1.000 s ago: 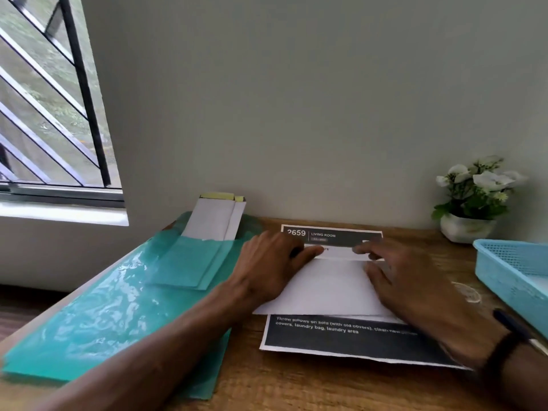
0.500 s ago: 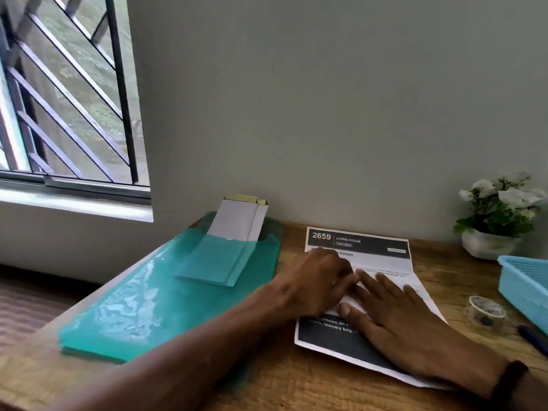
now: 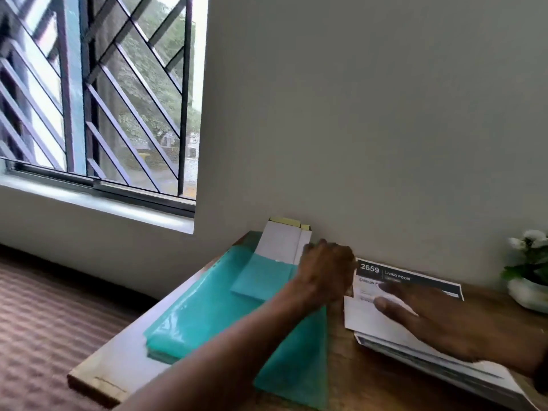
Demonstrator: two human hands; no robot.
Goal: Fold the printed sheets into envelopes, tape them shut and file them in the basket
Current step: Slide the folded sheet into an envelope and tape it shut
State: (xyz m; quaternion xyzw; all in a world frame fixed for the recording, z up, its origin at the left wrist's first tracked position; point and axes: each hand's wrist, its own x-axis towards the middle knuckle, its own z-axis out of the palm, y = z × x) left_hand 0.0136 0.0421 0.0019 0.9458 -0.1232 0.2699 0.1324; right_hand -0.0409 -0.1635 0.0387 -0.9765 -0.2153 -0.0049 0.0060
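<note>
The printed sheet (image 3: 409, 278), headed "2659 LIVING ROOM", lies on the wooden table against the wall. Its near part is folded up, so the white back shows. My right hand (image 3: 444, 321) rests flat on that fold with straight fingers. My left hand (image 3: 326, 274) hovers over the teal folder (image 3: 222, 315), its blurred fingertips at the right edge of the white envelopes (image 3: 281, 244) that stick out of the folder's pocket. Whether it grips one I cannot tell. Basket and tape are out of view.
A potted plant with white flowers (image 3: 530, 271) stands at the far right by the wall. The table's left edge (image 3: 98, 381) drops to a carpeted floor. A barred window fills the upper left.
My view has swung left. My left hand left the sheet and moved left and back to the envelopes in the folder. My right hand stays flat on the folded sheet.
</note>
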